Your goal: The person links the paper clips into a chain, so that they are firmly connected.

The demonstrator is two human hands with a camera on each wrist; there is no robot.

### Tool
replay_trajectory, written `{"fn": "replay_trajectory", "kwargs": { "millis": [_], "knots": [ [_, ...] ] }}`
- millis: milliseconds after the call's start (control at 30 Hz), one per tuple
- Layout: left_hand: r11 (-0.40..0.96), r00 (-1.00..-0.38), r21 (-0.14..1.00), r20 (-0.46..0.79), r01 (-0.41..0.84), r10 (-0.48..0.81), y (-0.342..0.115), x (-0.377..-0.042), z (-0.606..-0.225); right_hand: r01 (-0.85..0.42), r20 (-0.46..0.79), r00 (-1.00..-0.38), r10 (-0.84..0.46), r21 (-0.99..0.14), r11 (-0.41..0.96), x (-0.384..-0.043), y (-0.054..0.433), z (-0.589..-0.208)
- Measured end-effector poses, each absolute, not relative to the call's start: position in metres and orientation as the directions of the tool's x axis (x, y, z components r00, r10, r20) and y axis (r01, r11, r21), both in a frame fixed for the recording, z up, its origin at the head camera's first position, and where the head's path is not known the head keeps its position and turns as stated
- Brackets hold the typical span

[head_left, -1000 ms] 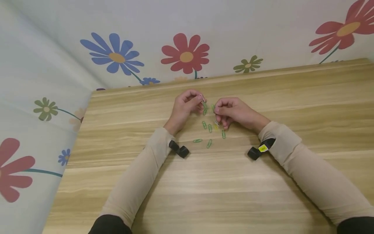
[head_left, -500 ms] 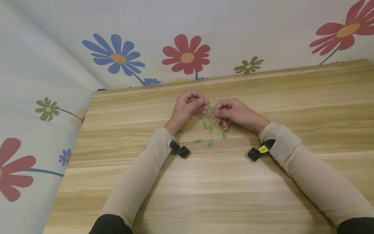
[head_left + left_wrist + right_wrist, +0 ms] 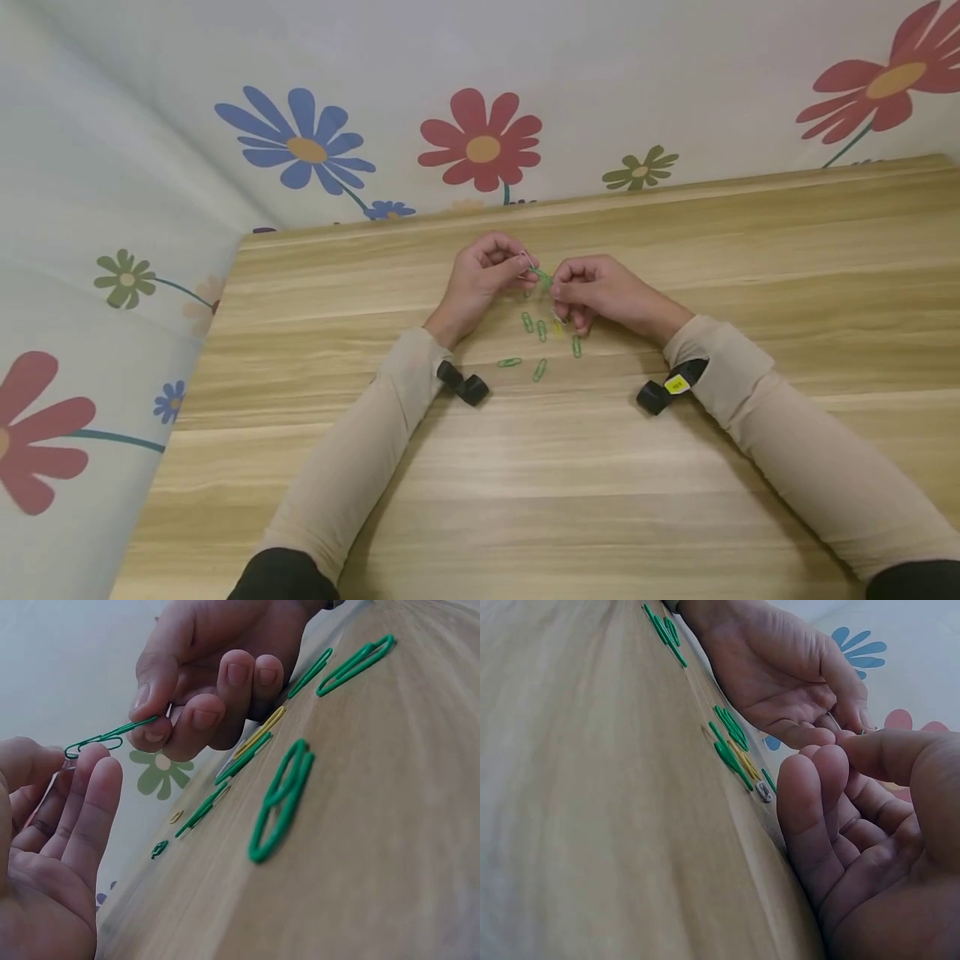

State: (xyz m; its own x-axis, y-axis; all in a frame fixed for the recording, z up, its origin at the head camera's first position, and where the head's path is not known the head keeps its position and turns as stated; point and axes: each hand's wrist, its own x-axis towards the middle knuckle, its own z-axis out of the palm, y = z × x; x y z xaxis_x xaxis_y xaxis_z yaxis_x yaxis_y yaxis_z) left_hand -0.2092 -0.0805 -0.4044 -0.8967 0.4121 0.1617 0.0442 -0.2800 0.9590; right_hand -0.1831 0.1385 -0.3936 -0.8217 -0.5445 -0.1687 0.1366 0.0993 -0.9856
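Green paper clip bridged between two pinching hands

The green paper clip (image 3: 542,276) is up off the table, spanning the gap between the fingertips. It should handle as very light, springy wire, smooth enough to slip or twist; hard to break but easy to bend. Best hold: a flat pinch near one end, leaving the opposite loop free. At its 3 o'clock the right hand (image 3: 600,292) pinches one end between thumb and forefinger. At 9 o'clock the left hand (image 3: 483,275) pinches a white paper clip (image 3: 527,259); whether the two clips are linked, I cannot tell. Toward 6 o'clock, loose green clips (image 3: 281,802) and a yellow clip (image 3: 260,733) lie on the wooden table (image 3: 525,483); a flowered backdrop (image 3: 375,50) stands at 12.
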Motion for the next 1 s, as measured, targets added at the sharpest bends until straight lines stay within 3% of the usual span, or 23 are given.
{"fn": "replay_trajectory", "kwargs": {
  "millis": [1000],
  "knots": [
    [-0.135,-0.887,0.983,0.169,0.122,0.429,-0.0746,-0.2062,-0.4058,0.097,-0.145,-0.837,-0.527,-0.988,0.117,-0.1818,0.1379,-0.3975]
  ]
}}
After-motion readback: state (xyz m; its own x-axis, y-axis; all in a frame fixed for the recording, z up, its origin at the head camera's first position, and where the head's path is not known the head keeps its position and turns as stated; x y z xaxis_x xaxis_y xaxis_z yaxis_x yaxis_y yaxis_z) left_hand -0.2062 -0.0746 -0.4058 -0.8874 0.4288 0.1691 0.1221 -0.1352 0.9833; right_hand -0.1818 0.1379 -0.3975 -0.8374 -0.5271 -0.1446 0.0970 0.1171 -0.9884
